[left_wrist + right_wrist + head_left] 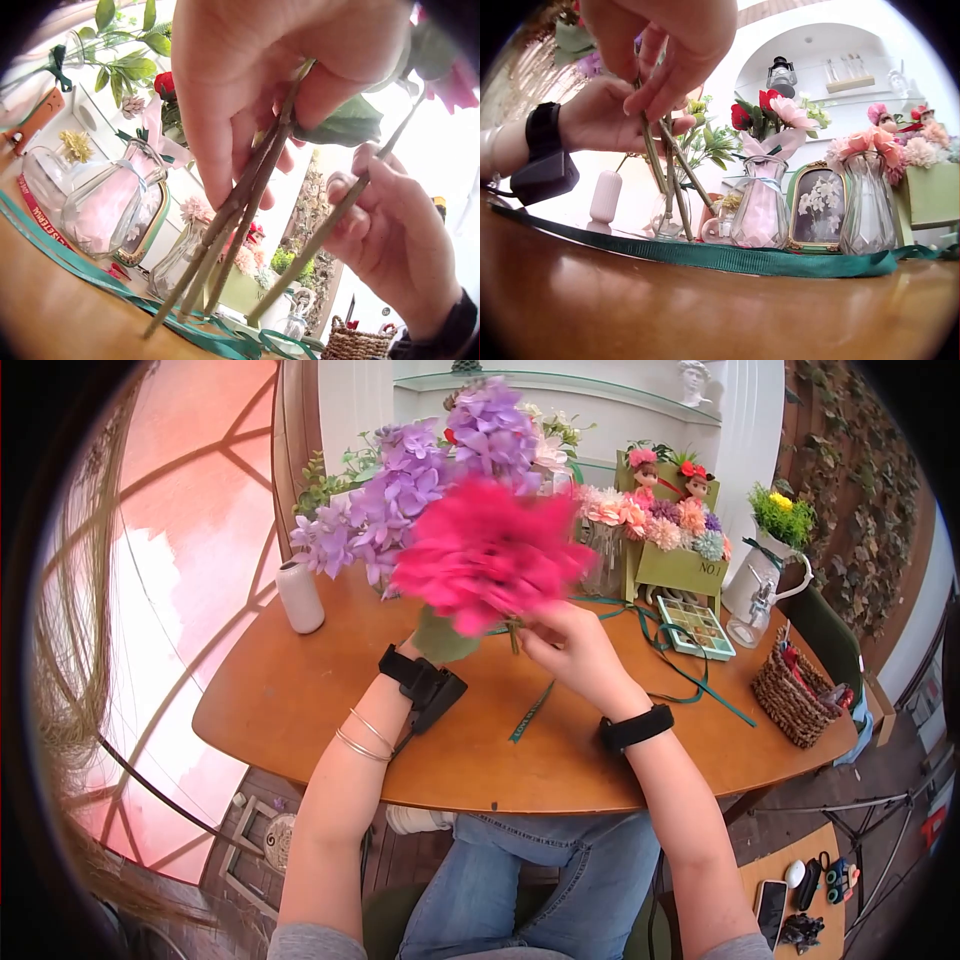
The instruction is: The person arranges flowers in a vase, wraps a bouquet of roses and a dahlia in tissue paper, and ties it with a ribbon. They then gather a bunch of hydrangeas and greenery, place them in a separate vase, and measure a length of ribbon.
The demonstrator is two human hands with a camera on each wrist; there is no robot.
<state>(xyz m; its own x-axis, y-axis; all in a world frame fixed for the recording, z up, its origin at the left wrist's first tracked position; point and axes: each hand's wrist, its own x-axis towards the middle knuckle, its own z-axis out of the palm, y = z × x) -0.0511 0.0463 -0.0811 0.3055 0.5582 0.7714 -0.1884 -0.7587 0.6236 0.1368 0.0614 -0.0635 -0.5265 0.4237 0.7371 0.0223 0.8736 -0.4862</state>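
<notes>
A large pink-red flower (pixel 490 555) with a green leaf (pixel 445 635) is held up over the table, slightly blurred, in front of purple flowers (pixel 410 470). My right hand (pixel 575 645) pinches its stem just below the bloom. In the left wrist view that single stem (pixel 322 232) slants down beside a bunch of brown-green stems (pixel 247 187). My left hand (pixel 232 82) grips this bunch, the stems crossing under its fingers. From the head, the left hand is mostly hidden behind bloom and leaf. The lower stem ends hang apart, over the table.
Dark green ribbon (pixel 705 688) trails across the wooden table (pixel 450 760). A white vase (pixel 300 598) stands left. At right are a wicker basket (pixel 795 690), a compartment tray (pixel 695 628) and a green flower box (pixel 680 570). Glass vases (pixel 866 202) and a picture frame (pixel 817 206) stand behind.
</notes>
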